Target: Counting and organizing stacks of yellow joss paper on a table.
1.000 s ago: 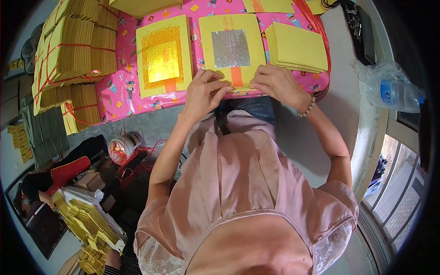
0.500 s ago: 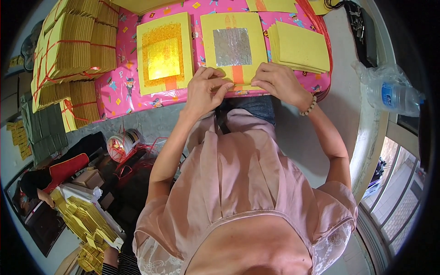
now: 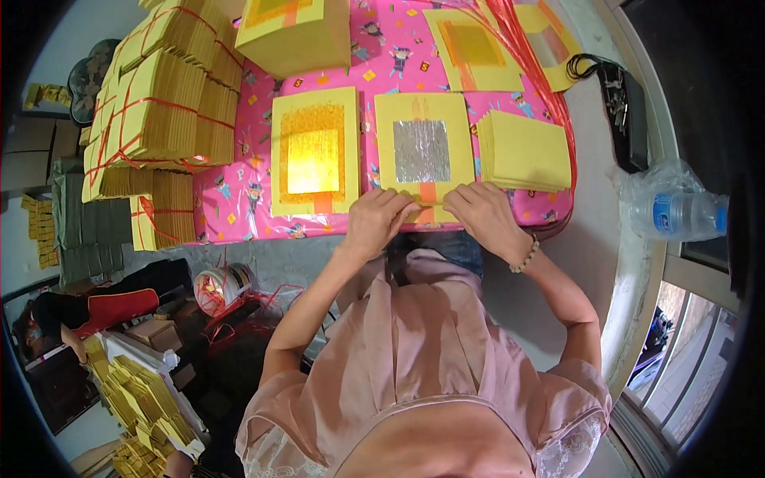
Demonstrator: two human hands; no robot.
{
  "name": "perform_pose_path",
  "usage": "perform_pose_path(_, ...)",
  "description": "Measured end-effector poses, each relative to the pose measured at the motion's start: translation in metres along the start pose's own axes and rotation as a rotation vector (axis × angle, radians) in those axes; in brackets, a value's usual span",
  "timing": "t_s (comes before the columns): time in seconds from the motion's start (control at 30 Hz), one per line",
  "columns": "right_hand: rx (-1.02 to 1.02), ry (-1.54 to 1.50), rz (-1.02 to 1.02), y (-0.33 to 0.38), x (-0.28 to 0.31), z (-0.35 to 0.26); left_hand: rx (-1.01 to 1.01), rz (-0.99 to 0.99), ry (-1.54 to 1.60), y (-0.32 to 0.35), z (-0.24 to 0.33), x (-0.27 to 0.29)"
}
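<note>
A yellow sheet of paper with a silver foil square (image 3: 422, 151) lies before me at the table's near edge. My left hand (image 3: 378, 225) pinches the left part of its near edge, thumb and fingers together. On the right part of that edge my right hand (image 3: 482, 215), with a beaded bracelet at the wrist, closes in the same way. The edge looks turned up into a narrow fold between them. Left of it lies a yellow sheet with gold foil (image 3: 313, 161) and an orange border. To the right sits a pile of folded yellow papers (image 3: 526, 150).
Bundles of yellow paper (image 3: 159, 103) tied with red string stand on the table's left. A taller yellow stack (image 3: 295, 44) rises at the back. Red strings (image 3: 522, 60) hang over the pink tablecloth (image 3: 370, 64). A bagged bottle (image 3: 677, 209) is at right; another person's arm (image 3: 72, 342) shows lower left.
My view has tilted up, so the table sits lower and more of its far side shows. Both hands stay on the sheet's near edge, the right hand's fingers now pressed more flatly on it.
</note>
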State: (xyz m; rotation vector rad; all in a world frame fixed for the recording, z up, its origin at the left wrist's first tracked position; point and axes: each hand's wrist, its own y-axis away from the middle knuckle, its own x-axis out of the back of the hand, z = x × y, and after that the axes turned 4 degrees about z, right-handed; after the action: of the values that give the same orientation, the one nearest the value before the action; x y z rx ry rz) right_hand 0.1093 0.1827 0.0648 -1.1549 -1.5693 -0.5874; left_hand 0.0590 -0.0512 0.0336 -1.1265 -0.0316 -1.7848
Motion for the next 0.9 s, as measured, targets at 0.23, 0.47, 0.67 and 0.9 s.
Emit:
perform_pose_path(0.23, -0.107, -0.115, -0.058, -0.045, 0.038, 0.028, -0.088, 0.192, -0.071, -0.013, 0.012, 0.01)
perform_pose_path(0.47, -0.167, -0.224, -0.032, -0.117, 0.039, 0.087, -0.086, 0.037, -0.066, -0.035, 0.006, -0.028)
perform_pose_path(0.67, -0.164, -0.114, -0.13, -0.144, 0.004, 0.125, 0.011, -0.09, -0.174, -0.056, -0.004, -0.044)
perform_pose_path(0.9, -0.193, -0.011, -0.207, -0.16, 0.002, 0.124, 0.008, -0.107, -0.198, -0.058, -0.016, -0.053)
